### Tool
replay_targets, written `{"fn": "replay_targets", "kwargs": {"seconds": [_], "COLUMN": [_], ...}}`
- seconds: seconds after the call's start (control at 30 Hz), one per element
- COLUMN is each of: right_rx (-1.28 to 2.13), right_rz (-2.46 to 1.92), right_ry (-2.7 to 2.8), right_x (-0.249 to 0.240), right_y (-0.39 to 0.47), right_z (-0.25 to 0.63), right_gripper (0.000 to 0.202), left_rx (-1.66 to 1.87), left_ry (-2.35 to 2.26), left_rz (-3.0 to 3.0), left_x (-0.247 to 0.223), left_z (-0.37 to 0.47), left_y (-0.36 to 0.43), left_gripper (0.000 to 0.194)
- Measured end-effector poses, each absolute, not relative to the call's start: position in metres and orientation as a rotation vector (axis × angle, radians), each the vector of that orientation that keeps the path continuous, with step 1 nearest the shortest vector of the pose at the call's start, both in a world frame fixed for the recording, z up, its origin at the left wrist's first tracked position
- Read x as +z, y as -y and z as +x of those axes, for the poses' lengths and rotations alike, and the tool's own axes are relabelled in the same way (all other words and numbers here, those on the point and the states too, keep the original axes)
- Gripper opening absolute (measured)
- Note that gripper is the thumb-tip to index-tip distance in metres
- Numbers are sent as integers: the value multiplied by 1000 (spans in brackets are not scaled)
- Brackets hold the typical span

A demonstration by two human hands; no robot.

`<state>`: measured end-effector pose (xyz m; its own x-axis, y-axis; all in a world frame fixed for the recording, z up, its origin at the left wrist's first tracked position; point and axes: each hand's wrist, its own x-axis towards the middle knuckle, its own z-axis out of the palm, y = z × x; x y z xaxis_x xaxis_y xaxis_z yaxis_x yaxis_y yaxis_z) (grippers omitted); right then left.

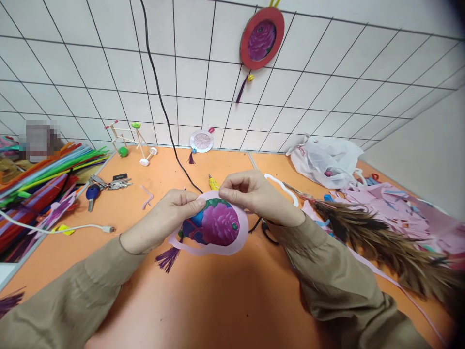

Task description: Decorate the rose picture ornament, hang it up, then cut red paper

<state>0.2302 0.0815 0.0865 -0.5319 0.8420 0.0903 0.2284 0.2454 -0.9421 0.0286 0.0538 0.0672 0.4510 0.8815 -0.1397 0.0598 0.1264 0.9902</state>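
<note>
Between my hands is an oval ornament (pixel 220 225), a purple peony print on blue and green inside a pale pink rim. My left hand (pixel 170 211) pinches its upper left edge, thumb on the front. At the top edge, my right hand (pixel 250 196) pinches the pink rim between thumb and fingers. A dark purple tassel (pixel 168 258) hangs at the ornament's lower left. Just behind the ornament, a yellow glue gun (pixel 213 183) lies on the orange table (pixel 181 305), partly hidden. Black scissor handles (pixel 269 233) show beneath my right wrist.
Left are keys (pixel 93 194), a white cable (pixel 83 227) and colourful pipe cleaners (pixel 54 172). Brown feathers (pixel 378 242), pink scraps (pixel 388 208) and a plastic bag (pixel 323 160) lie right. A red-rimmed ornament (pixel 262 39) hangs on the wall; a black cord (pixel 160 92) runs down it.
</note>
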Motion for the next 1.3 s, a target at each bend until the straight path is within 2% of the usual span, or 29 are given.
{"fn": "replay_targets", "kwargs": {"seconds": [0.13,0.37,0.53,0.7,0.93,1.13,1.2,1.27,1.3], "right_rx": [1367,1805,1962,2148,2361,2157,1866,1370,1122], "right_rz": [-805,-491,-531,-687,-869,-1094,-1224,-1281,-1232], "right_ry": [1761,1390,1306,1291,1084,1296,1590,1927,2052], "right_x": [82,59,39,31,10,-3,-5,-8,-11], "right_y": [-87,-94,-72,-46,-16,1,4,6,6], "right_z": [233,219,200,201,210,215,219,222,224], "right_gripper": [44,63,45,40,21,25,17,5,6], "left_rx": [911,1425,1536,1512,1489,1480,1474,1480,1488], "left_ry": [-914,-936,-962,-1005,-1067,-1142,-1163,-1181,-1191], "left_rz": [1157,792,599,528,309,187,180,178,177], "left_x": [75,80,74,64,23,-8,-12,-13,-13], "left_z": [24,31,43,46,48,53,54,54,55], "left_y": [-51,-51,-48,-39,-25,-18,-20,-22,-23], "left_gripper": [32,27,26,30,19,24,25,24,24]}}
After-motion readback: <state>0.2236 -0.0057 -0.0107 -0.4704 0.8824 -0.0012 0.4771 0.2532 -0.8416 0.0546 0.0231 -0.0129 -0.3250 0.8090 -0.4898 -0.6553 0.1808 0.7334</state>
